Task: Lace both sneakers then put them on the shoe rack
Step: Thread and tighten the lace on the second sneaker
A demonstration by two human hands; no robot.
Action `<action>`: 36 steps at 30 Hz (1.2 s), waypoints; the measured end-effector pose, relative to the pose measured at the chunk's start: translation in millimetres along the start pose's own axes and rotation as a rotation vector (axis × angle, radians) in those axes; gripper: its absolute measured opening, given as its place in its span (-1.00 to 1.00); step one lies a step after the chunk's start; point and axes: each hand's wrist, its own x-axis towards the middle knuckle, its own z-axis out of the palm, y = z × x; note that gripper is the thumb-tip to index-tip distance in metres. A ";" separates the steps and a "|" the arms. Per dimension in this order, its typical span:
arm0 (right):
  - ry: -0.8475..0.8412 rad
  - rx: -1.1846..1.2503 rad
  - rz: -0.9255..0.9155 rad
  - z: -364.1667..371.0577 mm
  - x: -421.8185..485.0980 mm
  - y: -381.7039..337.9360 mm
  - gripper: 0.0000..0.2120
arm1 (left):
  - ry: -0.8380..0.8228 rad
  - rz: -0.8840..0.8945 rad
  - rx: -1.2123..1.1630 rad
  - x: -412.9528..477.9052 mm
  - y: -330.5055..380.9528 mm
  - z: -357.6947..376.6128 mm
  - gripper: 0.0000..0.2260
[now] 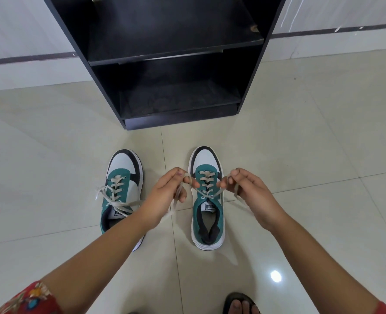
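Note:
Two teal, white and black sneakers stand on the tiled floor, toes toward the rack. The left sneaker (122,191) has its beige lace tied in a bow; my left forearm covers its heel. The right sneaker (206,198) is laced up to the top eyelets, with both lace ends pulled out sideways. My left hand (168,192) pinches the left lace end just left of this shoe. My right hand (248,189) pinches the right lace end on the other side. The black shoe rack (178,55) stands beyond the shoes, its shelves bare.
Cream floor tiles (300,143) spread all around the shoes. A sandalled foot (240,304) shows at the bottom edge. A pale wall with a dark stripe (26,57) runs behind the rack.

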 end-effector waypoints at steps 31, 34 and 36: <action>-0.117 0.035 -0.056 20.6 15.6 26.6 -0.93 | -0.010 -0.187 -0.033 20.6 -17.5 11.6 -0.95; -0.053 0.093 -0.001 22.1 17.7 25.1 -0.91 | 0.032 -0.129 0.005 17.4 -17.3 15.1 -0.94; -0.025 0.091 0.037 23.1 19.4 24.6 -0.90 | 0.081 -0.018 0.213 15.4 -17.8 15.0 -0.91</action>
